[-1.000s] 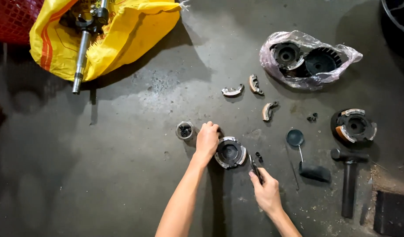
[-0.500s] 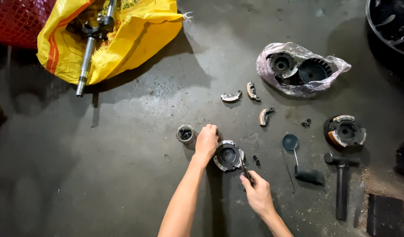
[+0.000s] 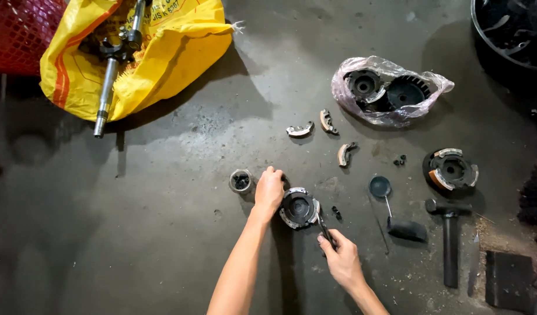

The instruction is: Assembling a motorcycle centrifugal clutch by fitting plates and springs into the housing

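Two hands work at lower centre: the left hand (image 3: 269,191) presses on the round clutch assembly (image 3: 299,207) on the dark floor (image 3: 163,233), while the right hand (image 3: 341,258) is closed around a thin tool (image 3: 323,224) touching its rim. Three loose curved shoes (image 3: 300,130) lie above, one small cup (image 3: 240,180) at left, one hammer (image 3: 449,233) at right.

Dark concrete floor (image 3: 163,233) — yellow sack (image 3: 163,52), hammer (image 3: 449,233), clutch parts (image 3: 324,137)
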